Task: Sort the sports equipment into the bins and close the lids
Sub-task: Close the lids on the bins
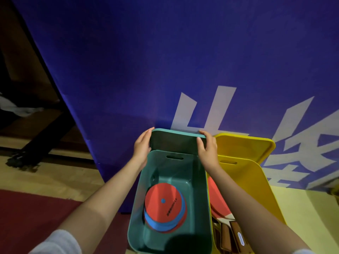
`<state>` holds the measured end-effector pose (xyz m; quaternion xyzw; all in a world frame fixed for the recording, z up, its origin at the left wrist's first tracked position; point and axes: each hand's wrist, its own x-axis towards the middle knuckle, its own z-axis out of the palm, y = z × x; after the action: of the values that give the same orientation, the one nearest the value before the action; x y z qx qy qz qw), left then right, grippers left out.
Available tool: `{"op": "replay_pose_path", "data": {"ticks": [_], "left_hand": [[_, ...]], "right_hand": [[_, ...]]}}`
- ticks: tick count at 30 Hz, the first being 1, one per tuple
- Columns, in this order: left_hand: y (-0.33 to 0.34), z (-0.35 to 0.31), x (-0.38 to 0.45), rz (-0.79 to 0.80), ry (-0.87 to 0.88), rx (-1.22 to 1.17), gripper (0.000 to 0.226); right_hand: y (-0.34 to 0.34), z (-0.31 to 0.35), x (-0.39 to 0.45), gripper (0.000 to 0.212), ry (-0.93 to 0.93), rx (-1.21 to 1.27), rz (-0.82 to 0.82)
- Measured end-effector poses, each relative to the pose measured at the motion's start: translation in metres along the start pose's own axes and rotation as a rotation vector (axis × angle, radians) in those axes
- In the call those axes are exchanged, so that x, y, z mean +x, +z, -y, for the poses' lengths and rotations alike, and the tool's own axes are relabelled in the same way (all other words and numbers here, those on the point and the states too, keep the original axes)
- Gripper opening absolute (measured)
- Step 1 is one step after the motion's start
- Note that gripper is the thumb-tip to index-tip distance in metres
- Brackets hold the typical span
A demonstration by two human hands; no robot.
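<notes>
Hands grip the teal lid (176, 142) behind the teal bin (136, 213): left hand (142, 146) on its left edge, right hand (207, 147) on its right. Inside the teal bin lies a stack of red and blue flat discs (165, 208); the yellow bin (256, 182) just right of it holds red table tennis paddles (218, 202), its yellow lid (245, 145) open behind.

I see a dim room; the left side beyond the banner (165, 61) sinks into near-black shadow. Wide-angle bending curves the banner's edges. My forearms go soft near the bottom, and a shadow darkens the teal bin (135, 213) floor.
</notes>
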<state>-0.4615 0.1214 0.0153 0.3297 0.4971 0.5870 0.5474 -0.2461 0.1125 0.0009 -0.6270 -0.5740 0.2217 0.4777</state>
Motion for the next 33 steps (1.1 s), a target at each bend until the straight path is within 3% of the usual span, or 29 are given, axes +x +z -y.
{"op": "replay_pose_path", "data": {"ticks": [6,16,19,22,26,30,33], "left_hand": [[0.014,-0.055,-0.02,0.03,0.154,0.111,0.025],[0.015,-0.118,-0.102,0.067,0.377,0.045,0.018],[0.003,-0.1,-0.126,-0.012,0.313,0.011,0.02],[-0.015,-0.07,-0.136,-0.099,0.19,0.011,0.02],[-0.042,-0.038,-0.153,-0.044,-0.092,0.055,0.058],[-0.074,0.0,-0.176,-0.017,-0.2,0.214,0.067],[-0.089,0.036,-0.19,0.017,-0.133,0.427,0.063]], "right_hand": [[-0.028,0.045,0.01,0.028,-0.037,0.173,-0.008],[-0.099,0.119,-0.04,0.024,-0.165,0.335,-0.089],[-0.1,0.102,-0.081,0.03,-0.043,0.459,-0.106],[-0.086,0.075,-0.114,0.021,0.161,0.53,-0.062],[-0.065,0.047,-0.153,0.039,0.492,0.664,0.118],[-0.061,0.027,-0.188,0.05,0.438,0.378,0.18],[-0.061,0.007,-0.213,0.051,0.334,0.052,0.218]]}}
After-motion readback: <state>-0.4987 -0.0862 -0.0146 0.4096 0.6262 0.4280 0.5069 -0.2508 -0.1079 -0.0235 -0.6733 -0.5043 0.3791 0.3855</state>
